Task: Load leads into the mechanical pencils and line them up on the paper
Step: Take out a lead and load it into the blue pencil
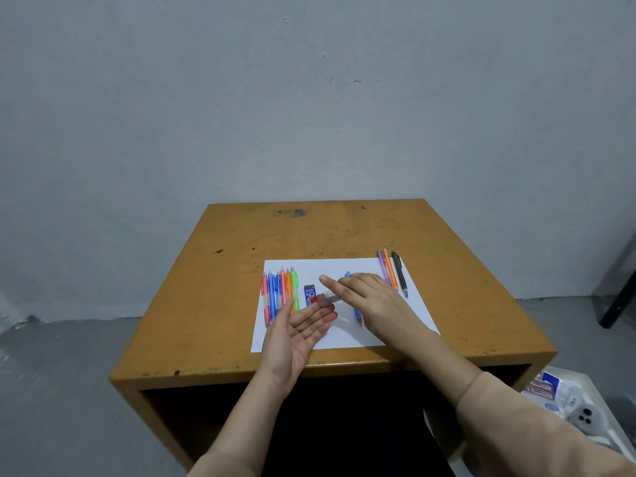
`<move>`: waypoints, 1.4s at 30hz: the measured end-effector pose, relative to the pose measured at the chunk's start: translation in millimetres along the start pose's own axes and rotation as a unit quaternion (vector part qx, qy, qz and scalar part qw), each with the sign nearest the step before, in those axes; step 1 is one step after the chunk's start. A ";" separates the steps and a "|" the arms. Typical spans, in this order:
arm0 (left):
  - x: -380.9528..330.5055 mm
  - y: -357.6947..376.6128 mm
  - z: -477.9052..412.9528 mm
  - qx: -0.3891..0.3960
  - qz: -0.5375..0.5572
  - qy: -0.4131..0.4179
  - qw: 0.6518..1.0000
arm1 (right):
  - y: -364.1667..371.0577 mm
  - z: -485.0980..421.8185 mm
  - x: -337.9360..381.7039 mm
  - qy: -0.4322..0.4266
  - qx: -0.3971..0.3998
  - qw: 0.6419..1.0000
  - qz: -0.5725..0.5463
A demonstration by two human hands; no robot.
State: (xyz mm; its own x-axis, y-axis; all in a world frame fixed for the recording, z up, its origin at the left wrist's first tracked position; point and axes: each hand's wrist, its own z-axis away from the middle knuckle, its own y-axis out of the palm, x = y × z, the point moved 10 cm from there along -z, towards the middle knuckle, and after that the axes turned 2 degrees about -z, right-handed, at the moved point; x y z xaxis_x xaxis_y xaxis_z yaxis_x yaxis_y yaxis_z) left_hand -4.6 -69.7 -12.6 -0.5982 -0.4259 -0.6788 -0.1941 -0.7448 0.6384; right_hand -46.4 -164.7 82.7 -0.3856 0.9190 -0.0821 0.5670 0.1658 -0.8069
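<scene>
A small clear lead tube [327, 299] with a red end is in the air, just over the white paper [344, 339]. The right hand [370, 294] holds it. The tube sticks out from under that hand, and its red end points at the left hand [299, 330]. The right pointer finger is out straight. How the other fingers wrap the tube is hidden. The left hand is open, palm up, and grips nothing. Its fingertips are right by the red end of the tube.

A blue pencil [358, 316] lies on the paper, partly under the right hand. On the left side of the paper, a row of pencils [279, 294] lies side by side: pink, blue, orange and green. A dark blue lead box [309, 295] lies just beside them. At the far right corner of the paper lie three pencils [392, 273]: purple, orange and black.

The paper lies on a yellow-brown table [309, 232]. A white tray [592, 401] with small things in it is low down at the right, beside the table.
</scene>
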 end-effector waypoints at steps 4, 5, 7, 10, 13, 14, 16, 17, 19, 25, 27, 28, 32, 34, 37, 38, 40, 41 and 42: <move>-0.2 0.8 -0.3 0.001 -0.006 -0.002 1.000 | 0.9 2.1 1.3 -0.018 -0.013 1.000 0.021; -0.5 0.6 -0.7 0.000 -0.006 -0.001 1.000 | 1.0 1.9 1.2 -0.016 -0.015 1.000 0.016; -0.2 0.2 0.0 -0.003 -0.001 0.000 1.000 | -0.2 1.6 -2.4 0.010 -0.025 1.000 -0.002; -0.5 -0.3 1.1 -0.003 -0.006 0.007 1.000 | -4.8 2.4 -0.7 0.009 -0.048 0.999 0.006; -0.5 1.5 2.0 0.004 -0.016 0.005 1.000 | -3.4 2.9 4.1 -0.032 -0.042 0.998 0.033; -0.5 1.9 1.9 0.004 -0.016 0.004 1.000 | -2.6 3.0 4.0 -0.031 -0.040 0.998 0.035; -0.5 1.4 1.5 0.002 -0.012 0.005 1.000 | -3.2 2.5 3.5 -0.017 -0.043 0.999 0.027; -0.4 1.1 1.6 0.001 -0.011 0.006 1.000 | -3.5 2.4 2.4 -0.006 -0.044 0.999 0.022; -0.1 0.7 1.4 0.002 -0.015 0.006 1.000 | -1.7 2.6 2.0 -0.010 -0.043 0.999 0.026; -1.1 0.2 0.9 0.000 -0.019 0.009 1.000 | -0.9 2.0 0.5 -0.001 -0.046 0.999 0.014; -0.8 0.4 0.9 0.004 -0.026 0.011 1.000 | -0.7 2.3 1.2 -0.006 -0.045 0.999 0.022; -0.4 1.0 0.9 0.007 -0.033 0.011 0.999 | 0.4 2.6 2.0 -0.015 -0.041 0.999 0.031; -0.7 2.9 0.1 0.013 -0.052 0.013 0.999 | -0.3 1.8 0.9 -0.023 -0.037 0.999 0.029; -0.6 2.2 0.5 0.012 -0.043 0.012 0.999 | -2.8 -0.5 2.2 -0.013 -0.046 0.999 0.008; -0.6 0.9 1.0 0.012 -0.031 0.012 0.999 | -6.3 -1.5 1.3 0.004 -0.065 0.998 -0.011; -0.7 1.0 1.3 0.012 -0.028 0.014 0.999 | -5.8 -0.1 1.3 0.001 -0.068 0.998 -0.013; -1.4 1.4 1.1 0.012 -0.028 0.019 0.999 | -3.5 3.0 1.1 -0.006 -0.067 0.998 -0.016; -2.1 1.3 0.6 0.012 -0.032 0.025 0.999 | -1.9 4.6 0.1 -0.008 -0.066 0.998 -0.015; -2.7 1.7 0.6 0.012 -0.039 0.031 0.999 | 0.4 6.2 -1.1 -0.010 -0.063 0.998 -0.013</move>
State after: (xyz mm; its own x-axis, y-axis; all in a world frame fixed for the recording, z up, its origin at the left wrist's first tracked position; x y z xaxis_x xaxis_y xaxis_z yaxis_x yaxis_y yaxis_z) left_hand -3.8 -69.5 -9.5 -0.5313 -0.3988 -0.7475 -0.2577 -0.7644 0.5910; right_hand -50.2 -167.9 78.8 -0.4151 0.9067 -0.0748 0.6428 0.2341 -0.7294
